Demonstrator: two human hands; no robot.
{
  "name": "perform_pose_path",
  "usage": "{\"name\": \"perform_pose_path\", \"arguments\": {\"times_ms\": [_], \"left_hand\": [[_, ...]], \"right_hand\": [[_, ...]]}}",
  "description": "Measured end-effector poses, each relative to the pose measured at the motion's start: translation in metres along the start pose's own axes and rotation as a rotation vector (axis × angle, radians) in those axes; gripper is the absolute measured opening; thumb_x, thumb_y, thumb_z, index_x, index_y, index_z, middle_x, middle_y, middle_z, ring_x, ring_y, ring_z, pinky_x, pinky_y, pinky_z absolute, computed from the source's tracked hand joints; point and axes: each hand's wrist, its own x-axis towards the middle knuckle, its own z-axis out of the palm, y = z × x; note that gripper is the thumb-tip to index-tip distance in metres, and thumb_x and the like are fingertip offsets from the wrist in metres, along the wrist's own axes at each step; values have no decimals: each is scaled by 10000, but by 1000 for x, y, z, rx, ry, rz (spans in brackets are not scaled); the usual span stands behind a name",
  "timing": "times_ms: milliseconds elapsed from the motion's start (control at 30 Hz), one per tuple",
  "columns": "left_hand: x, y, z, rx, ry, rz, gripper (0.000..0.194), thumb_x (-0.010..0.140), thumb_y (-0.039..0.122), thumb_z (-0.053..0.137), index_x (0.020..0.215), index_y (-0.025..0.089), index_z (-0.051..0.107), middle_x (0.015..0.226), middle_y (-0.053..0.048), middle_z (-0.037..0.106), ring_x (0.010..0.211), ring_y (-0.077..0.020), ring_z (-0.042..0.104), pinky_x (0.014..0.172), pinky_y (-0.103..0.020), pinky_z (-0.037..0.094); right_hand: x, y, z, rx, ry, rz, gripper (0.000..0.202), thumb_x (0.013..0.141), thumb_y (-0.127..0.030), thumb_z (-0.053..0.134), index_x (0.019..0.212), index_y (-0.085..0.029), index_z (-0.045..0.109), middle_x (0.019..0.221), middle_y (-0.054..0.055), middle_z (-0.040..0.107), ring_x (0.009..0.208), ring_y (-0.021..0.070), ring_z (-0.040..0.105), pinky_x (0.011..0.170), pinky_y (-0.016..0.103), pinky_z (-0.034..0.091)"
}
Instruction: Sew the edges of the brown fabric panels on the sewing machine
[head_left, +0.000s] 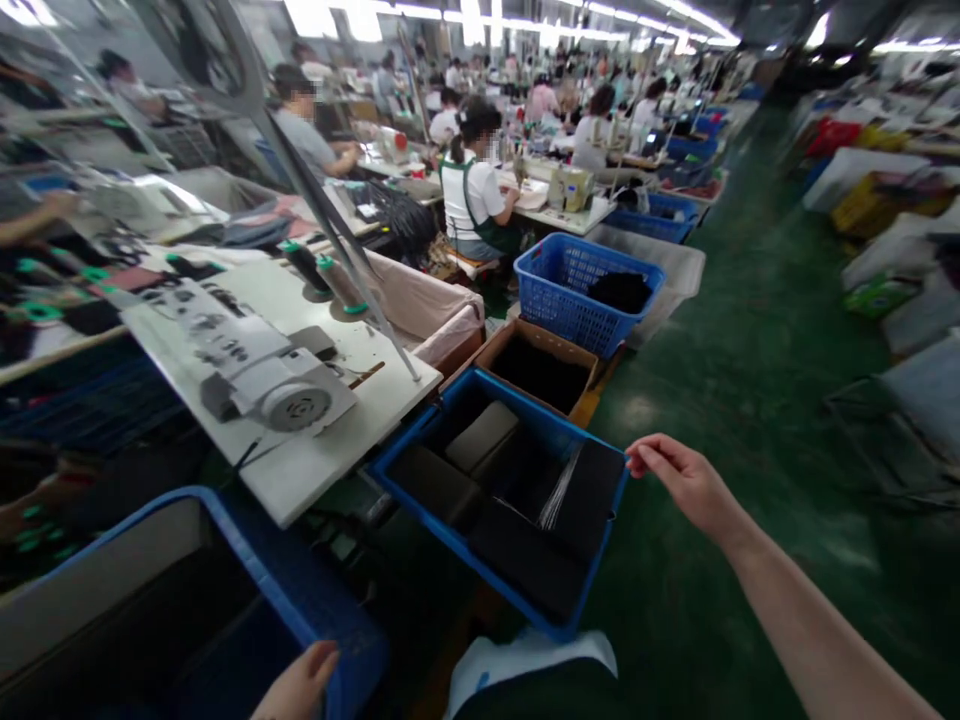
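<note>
My right hand (679, 478) reaches out at the right, thumb and fingers pinched together beside the corner of a blue basket (435, 520). What is in the pinch, if anything, is too small to tell. Inside that basket lie stacks of dark fabric pieces (592, 497), with white threads (559, 495) trailing across them. Low in the view, my left hand (296, 685) is partly cut off by the bottom edge. Its visible fingers extend loosely near the rim of a second blue bin (259, 560), with no object visible in them.
A sewing machine (262, 365) stands on a white table (281, 490) at the left, under a slanting metal pole (322, 215). Beyond the basket are a cardboard box (495, 350) and another blue basket (540, 290). A green floor aisle (720, 330) runs along the right. Several people sit at machines behind.
</note>
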Motion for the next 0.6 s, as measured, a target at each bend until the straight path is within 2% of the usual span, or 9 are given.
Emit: {"name": "perform_pose_path", "arguments": {"times_ms": [67,133,167,200,267,367,467,533,600], "left_hand": [[23,6,-16,5,-5,22,210,611,404,565,743,254,628,880,-26,736,1038,-320,649,959,-375,441],[37,27,-10,-19,-34,79,210,620,409,561,751,260,630,892,-18,739,1033,-310,652,952,-365,444],[42,41,0,-36,-54,118,222,627,414,564,772,264,642,911,-10,740,1032,-295,655,942,-341,451],[45,56,12,-53,-79,161,240,634,418,572,800,267,656,932,-3,741,1029,-278,658,931,-313,459],[51,90,38,-80,-142,250,270,641,414,607,855,267,682,954,10,743,1025,-251,662,917,-268,470],[75,142,64,-92,-219,355,308,707,391,634,971,242,689,1036,0,728,1047,-225,650,928,-253,471],[127,201,73,-76,-269,421,351,858,403,567,1121,180,630,1127,-52,684,1053,-217,636,944,-339,472],[172,243,79,-48,-289,450,382,921,414,516,1185,145,578,1168,-91,643,1042,-223,627,928,-423,474],[221,285,92,-1,-317,482,371,928,409,523,1180,142,576,1179,-92,620,1047,-232,613,917,-446,476]], "right_hand": [[-14,1,9,7,-21,28,352,901,-499,503,1015,-189,626,886,37,670,826,176,633,820,322,507],[-33,28,25,34,-54,130,380,890,-526,491,998,-186,623,881,43,670,820,188,636,796,332,518],[-43,48,35,36,-71,178,382,891,-523,484,996,-184,625,890,52,674,828,197,639,791,338,521],[-54,71,46,63,-83,294,375,864,-545,503,961,-207,632,889,37,679,835,193,641,791,320,519],[-74,119,68,64,-62,413,366,824,-554,513,884,-216,642,818,35,682,762,203,653,729,328,532],[-96,184,95,44,54,588,305,726,-556,548,745,-261,622,694,22,658,686,245,664,645,368,539],[-100,238,107,26,204,744,242,670,-549,551,715,-318,607,663,16,653,747,299,687,659,415,545],[-94,275,111,21,294,836,260,658,-567,530,760,-346,622,680,34,666,779,334,694,671,451,548],[-84,316,118,22,377,917,343,659,-605,486,846,-362,639,727,63,687,810,364,693,679,484,551]]}}
